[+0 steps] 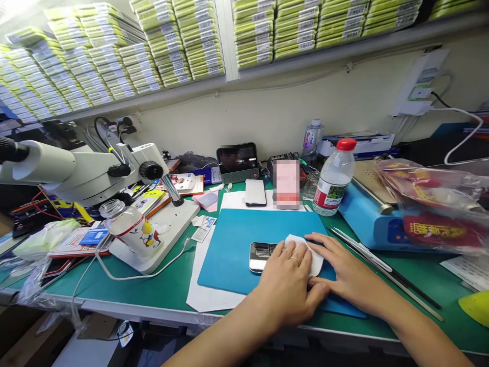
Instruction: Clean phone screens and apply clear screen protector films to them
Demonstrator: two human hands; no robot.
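A smartphone (259,256) lies flat on a blue mat (237,239) near the front of the bench. A white wipe (315,257) covers its right part. My left hand (286,283) lies flat on the phone and the wipe, fingers pointing left, a ring on one finger. My right hand (344,270) rests flat on the mat beside it, its fingertips touching the wipe's right edge. Most of the phone is hidden under my left hand and the wipe.
A microscope (87,171) with a white base stands at left, a small glass jar (130,227) on it. A second phone (255,192), a water bottle (333,177), a blue machine (367,214), long tweezers (367,252) and plastic bags (431,204) lie around. Shelves of boxes (183,41) hang above.
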